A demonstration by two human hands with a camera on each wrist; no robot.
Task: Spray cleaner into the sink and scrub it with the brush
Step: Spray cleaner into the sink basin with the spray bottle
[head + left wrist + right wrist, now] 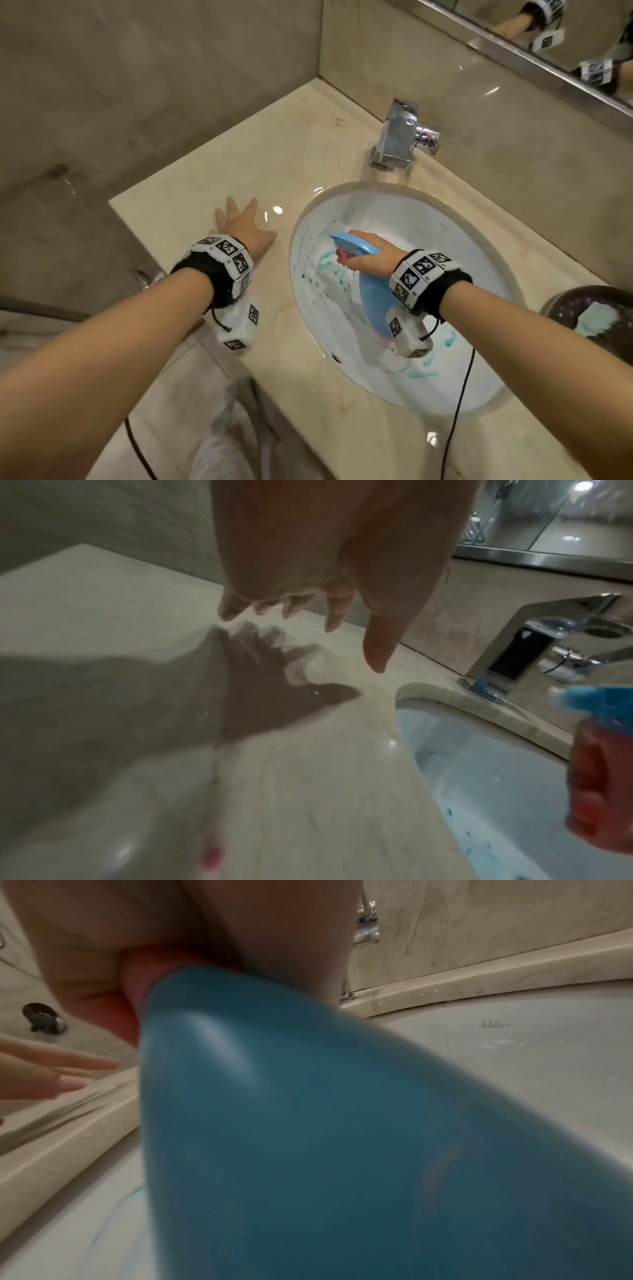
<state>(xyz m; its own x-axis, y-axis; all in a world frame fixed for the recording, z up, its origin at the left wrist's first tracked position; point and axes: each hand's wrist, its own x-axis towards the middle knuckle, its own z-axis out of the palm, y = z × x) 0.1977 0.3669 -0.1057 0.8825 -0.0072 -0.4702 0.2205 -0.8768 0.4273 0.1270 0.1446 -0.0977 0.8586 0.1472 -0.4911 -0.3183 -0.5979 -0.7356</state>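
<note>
Bathroom, beige marble walls, mirror strip top right, marble tabletop with an inset white sink.

Spray bottle: blue body, blue head, red trigger, held over the middle of the basin with the nozzle pointing toward the left wall of the bowl. Right hand has its grip wrapped round the bottle neck, fingers by the trigger; can't tell if the trigger is squeezed right now.

Sink state: teal cleaner streaks and drops on the left side of the bowl and along the near right wall. Far wall looks mostly bare. So spraying is partly done, likely mid-pass.

Left hand: grip released, fingers spread, holding nothing, palm down on or just above the tabletop left of the basin. Wrist view shows its shadow under it, so contact is unclear.

Brush: not positively identified. There's a dark round bowl at the right edge of the tabletop with something pale teal in it; could be the scrubber, can't confirm.

Chrome faucet behind the basin, no water running as far as I can see.

Left to do: finish coverage, set bottle down, get brush, scrub. Scrubbing not started, judging by undisturbed streaks.
</note>
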